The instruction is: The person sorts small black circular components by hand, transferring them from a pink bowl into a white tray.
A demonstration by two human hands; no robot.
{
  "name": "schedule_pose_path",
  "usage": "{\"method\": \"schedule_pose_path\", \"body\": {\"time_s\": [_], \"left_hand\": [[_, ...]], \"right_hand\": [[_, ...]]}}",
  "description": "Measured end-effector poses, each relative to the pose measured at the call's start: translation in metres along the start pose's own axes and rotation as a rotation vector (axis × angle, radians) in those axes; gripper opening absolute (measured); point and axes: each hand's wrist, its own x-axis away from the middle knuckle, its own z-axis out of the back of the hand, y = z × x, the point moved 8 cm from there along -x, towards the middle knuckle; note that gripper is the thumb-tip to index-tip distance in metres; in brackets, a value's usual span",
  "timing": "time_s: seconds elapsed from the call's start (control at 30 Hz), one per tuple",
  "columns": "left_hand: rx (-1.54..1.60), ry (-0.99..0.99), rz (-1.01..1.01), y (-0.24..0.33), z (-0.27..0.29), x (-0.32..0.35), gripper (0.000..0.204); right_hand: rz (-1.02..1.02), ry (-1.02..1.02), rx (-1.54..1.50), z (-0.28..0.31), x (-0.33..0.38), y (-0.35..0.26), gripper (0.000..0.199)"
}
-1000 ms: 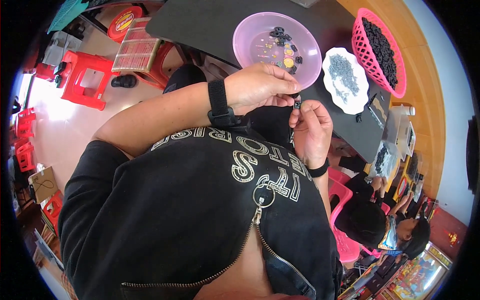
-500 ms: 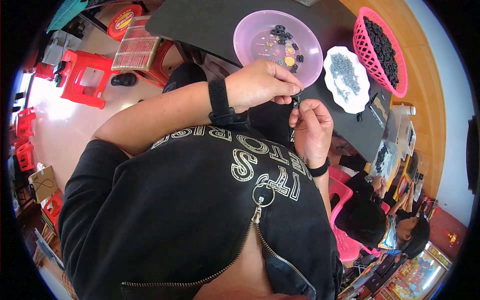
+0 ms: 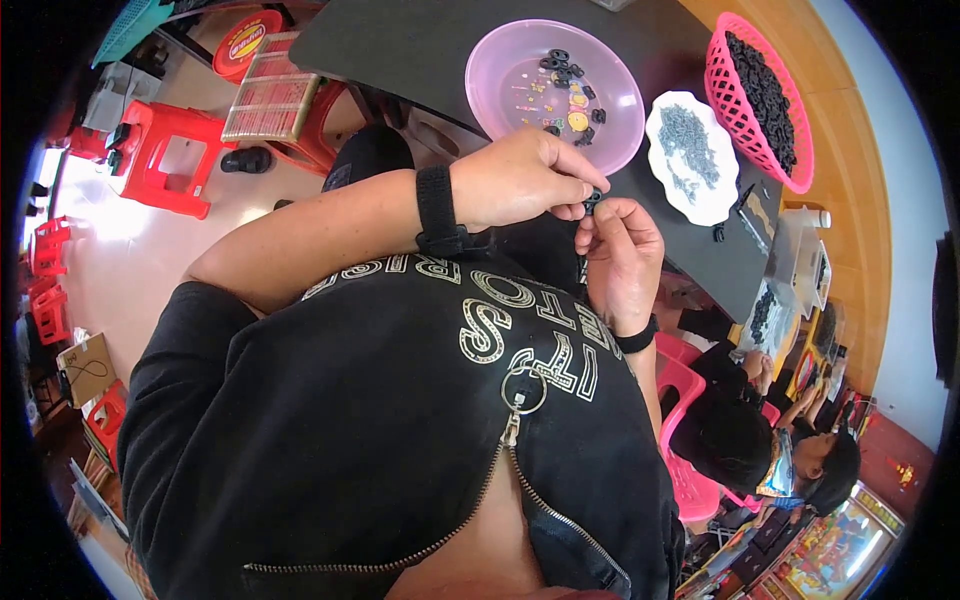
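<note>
My left hand (image 3: 520,180) pinches the upper end of a small black part (image 3: 592,201), its index finger stretched over the top. Against the lower end of that part, my right hand (image 3: 627,245) closes its thumb and fingers. The part looks like a little plastic piece with holes; its lower side is hidden in my fingers. Just beyond my hands stands a translucent pink-purple basin (image 3: 482,75), with several similar black pieces (image 3: 562,66) lying in it.
On the dark table (image 3: 400,55), a white scalloped dish (image 3: 712,205) holds small grey metal bits. A pink lattice basket (image 3: 735,110) full of black pieces stands beyond it. Other people (image 3: 730,440) sit at the right by a pink chair (image 3: 685,470). Red stools (image 3: 170,155) stand at the left.
My left hand has shifted slightly, with its index finger now stretched further over the black part. The right hand stays nearly in place, and both keep hold of it.
</note>
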Motion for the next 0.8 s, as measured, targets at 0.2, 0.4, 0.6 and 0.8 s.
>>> {"method": "schedule_pose_path", "body": {"time_s": [0.2, 0.4, 0.6, 0.8], "left_hand": [[0.013, 0.036, -0.006, 0.006, 0.001, 0.002, 0.019], [0.014, 0.021, -0.051, 0.001, 0.004, -0.002, 0.02], [0.044, 0.044, -0.045, -0.007, 0.007, -0.006, 0.018], [0.063, 0.056, -0.061, -0.003, 0.007, -0.006, 0.017]], "right_hand": [[-0.008, 0.006, 0.007, -0.003, 0.003, -0.001, 0.008], [-0.019, -0.011, -0.008, -0.004, 0.002, 0.001, 0.008], [-0.022, -0.013, 0.014, -0.004, 0.002, 0.001, 0.008], [0.0, 0.008, -0.002, -0.002, 0.002, -0.001, 0.009]]}}
